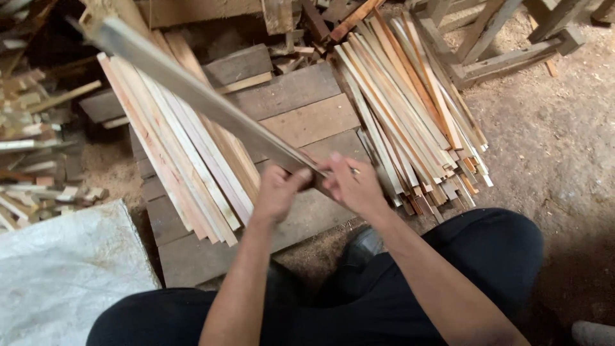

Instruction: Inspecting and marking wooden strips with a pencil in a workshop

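Head view — one entry.

Item in hand: long wooden slat (192, 93), grey-weathered, its near end held in both hands and its far end slanting up and away to the upper left, blurred there.

Grip: left hand (277, 192) wrapped shut around the slat's near end; right hand (351, 184) touching it just beside, fingers pressed on the same end.

Beyond the grip, to its left: stack of pale slats (186, 160) lying side by side on a dark plank platform (301, 109).

Beyond the grip, to its right: larger fanned pile of thin strips (410, 109), ends ragged.

Further off: scrap offcuts (38, 147); white woven sack (64, 269); sawdust floor (557, 154).

Step judged — one slat lifted clear of both piles, held for handling or sorting. Next move calls for swinging its long far end clear of the stacks and laying it parallel with its neighbours.
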